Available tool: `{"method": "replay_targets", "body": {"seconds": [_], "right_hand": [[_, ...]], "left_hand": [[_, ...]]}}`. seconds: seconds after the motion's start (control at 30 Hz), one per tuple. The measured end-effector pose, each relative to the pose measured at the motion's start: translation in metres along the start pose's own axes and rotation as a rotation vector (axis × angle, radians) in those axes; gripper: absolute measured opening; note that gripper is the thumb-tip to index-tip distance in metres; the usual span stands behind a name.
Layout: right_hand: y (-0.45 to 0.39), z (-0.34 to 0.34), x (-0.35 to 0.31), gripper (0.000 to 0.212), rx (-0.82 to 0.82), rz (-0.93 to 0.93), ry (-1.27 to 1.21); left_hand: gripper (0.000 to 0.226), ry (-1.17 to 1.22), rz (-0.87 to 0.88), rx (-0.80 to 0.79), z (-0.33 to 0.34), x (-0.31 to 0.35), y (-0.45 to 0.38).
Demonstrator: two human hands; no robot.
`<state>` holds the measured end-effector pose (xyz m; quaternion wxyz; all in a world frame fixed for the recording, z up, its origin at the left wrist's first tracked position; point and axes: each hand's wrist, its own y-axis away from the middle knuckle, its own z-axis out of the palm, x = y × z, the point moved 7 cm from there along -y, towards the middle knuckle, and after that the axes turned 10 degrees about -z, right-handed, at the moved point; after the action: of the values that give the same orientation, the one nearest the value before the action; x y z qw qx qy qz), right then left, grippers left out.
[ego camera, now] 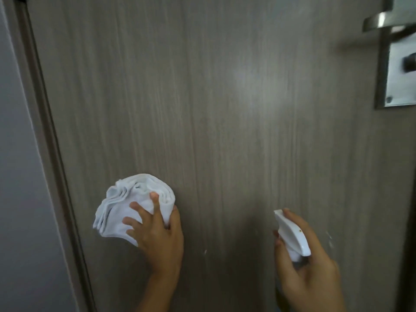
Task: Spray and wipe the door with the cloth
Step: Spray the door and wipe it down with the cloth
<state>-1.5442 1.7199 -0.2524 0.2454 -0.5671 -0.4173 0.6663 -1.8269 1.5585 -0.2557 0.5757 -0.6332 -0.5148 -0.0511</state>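
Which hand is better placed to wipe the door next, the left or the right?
The left hand, probably. It already holds the white cloth against the door. The right hand is busy gripping the spray bottle, its nozzle towards the door.

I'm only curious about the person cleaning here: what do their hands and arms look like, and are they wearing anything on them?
Both are bare. The left hand and right hand show no gloves, rings, watch or bracelet, and no sleeve shows on either forearm as far as the picture's lower edge. The fingernails look short and unpainted.
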Motion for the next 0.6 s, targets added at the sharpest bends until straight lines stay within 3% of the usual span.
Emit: {"method": "replay_targets", "body": {"seconds": [0.33, 0.53, 0.6], "right_hand": [[-0.012, -0.090, 0.043, 0.061, 0.110, 0.056, 0.059], [-0.014, -0.148, 0.071, 0.070, 0.164, 0.105, 0.130], [-0.017, -0.169, 0.081, 0.058, 0.205, 0.148, 0.099]], "left_hand": [[0.067, -0.014, 0.312, -0.053, 0.058, 0.139, 0.110], [0.071, 0.040, 0.503, -0.126, 0.083, 0.236, 0.179], [0.070, 0.068, 0.566, -0.135, 0.094, 0.266, 0.197]]}}
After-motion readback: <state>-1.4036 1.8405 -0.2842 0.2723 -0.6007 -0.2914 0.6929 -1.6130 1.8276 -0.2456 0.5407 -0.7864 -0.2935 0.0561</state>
